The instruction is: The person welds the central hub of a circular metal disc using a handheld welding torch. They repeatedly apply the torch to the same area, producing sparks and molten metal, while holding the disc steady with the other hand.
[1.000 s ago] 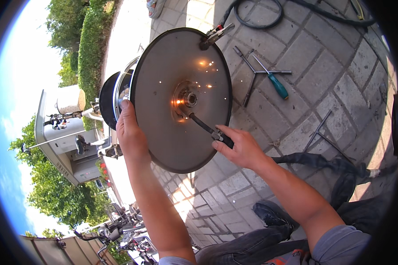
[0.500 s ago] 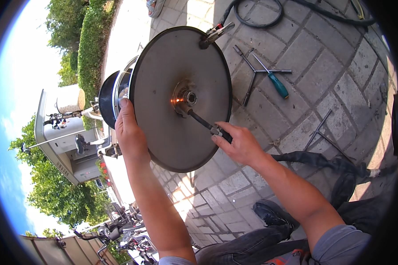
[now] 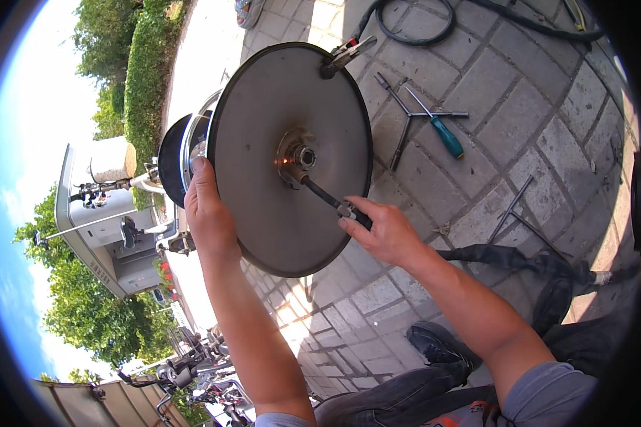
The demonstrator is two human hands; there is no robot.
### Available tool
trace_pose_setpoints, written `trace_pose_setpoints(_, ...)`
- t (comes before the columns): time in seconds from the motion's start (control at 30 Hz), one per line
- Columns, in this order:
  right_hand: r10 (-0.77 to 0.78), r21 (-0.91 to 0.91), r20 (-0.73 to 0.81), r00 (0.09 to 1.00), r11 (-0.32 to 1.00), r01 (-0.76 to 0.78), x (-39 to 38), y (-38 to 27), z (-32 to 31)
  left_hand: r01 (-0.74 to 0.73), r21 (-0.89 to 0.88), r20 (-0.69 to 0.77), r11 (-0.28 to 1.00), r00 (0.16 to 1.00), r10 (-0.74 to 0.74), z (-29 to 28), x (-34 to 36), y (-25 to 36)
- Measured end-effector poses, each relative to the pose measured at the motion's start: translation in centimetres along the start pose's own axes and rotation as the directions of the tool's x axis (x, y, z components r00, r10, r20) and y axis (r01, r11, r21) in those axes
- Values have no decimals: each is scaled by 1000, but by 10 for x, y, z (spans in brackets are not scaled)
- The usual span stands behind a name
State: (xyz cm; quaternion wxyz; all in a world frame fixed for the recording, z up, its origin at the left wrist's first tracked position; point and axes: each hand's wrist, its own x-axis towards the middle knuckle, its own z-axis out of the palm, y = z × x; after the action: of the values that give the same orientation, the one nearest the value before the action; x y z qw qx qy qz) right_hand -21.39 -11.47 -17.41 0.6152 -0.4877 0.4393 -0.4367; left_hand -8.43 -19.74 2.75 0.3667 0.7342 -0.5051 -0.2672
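A large round grey metal disc point(image 3: 263, 228) with a dark rim stands tilted, facing me. Its middle bears a toothed metal collar point(image 3: 305, 156), with a scorched patch and an orange glow on its left. My left hand point(image 3: 210, 217) grips the disc's left edge, thumb in sight and fingers hidden behind. My right hand point(image 3: 384, 231) is closed round the black handle of a welding torch point(image 3: 322, 192), whose tip points at the base of the collar. A spring clamp point(image 3: 345, 57) bites the disc's upper right rim. Behind the disc shows a shiny metal ring point(image 3: 186, 149).
On the paving lie a three-armed socket wrench point(image 3: 407, 114), a green-handled screwdriver point(image 3: 445, 135) and a thin T-shaped tool point(image 3: 513, 213). A black cable point(image 3: 417, 39) coils beyond the clamp. A dark hose point(image 3: 506, 256) runs under my right arm. Parked bikes point(image 3: 192, 377) stand lower left.
Almost nothing differs. The disc, the torch and my right hand sit very slightly farther left; the orange glow is still beside the collar.
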Motion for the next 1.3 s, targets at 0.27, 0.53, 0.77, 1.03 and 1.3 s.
trace_pose_setpoints(0.27, 14, 11, 6, 1000, 1000, -14, 0, -1, 0, -6, 22, 5, 1000, 1000, 6, -2, 1, -1)
trace_pose_setpoints(0.53, -55, -42, -45, 997, 998, 53, -4, 6, 7, 9, 2, -60, 1000, 998, -9, 2, 0, 0)
trace_pose_setpoints(0.77, -34, -16, -12, 999, 999, 34, -3, 2, 4, -8, 7, 4, 1000, 1000, 8, -4, 3, -3)
trace_pose_setpoints(1.03, -15, -3, -35, 999, 1000, 15, -12, 8, 5, 8, -34, -2, 999, 1000, -8, -1, 1, -1)
trace_pose_setpoints(1.3, -55, -14, -47, 997, 998, 54, -5, 6, 5, -20, -16, -30, 1000, 999, 19, 1, 0, -2)
